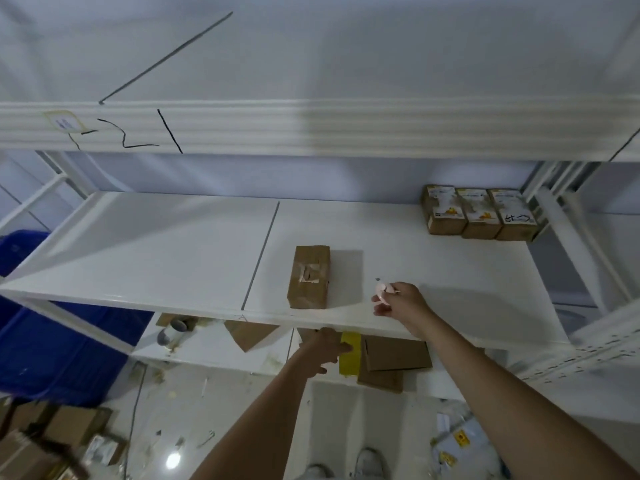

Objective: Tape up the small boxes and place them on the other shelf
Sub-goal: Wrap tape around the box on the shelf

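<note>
Box (309, 277) lay taped on the middle shelf (173, 251), looking light, stiff, easy to grip across its short sides. Right hand (398, 301) pinched a small pink cutter (382, 289) beside it. Left hand (323, 351) reached below, fingers closing on a yellow item (350, 355).

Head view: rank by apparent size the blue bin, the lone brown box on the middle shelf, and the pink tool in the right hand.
1. blue bin, though partly hidden
2. brown box
3. pink tool, held in the right hand
</note>
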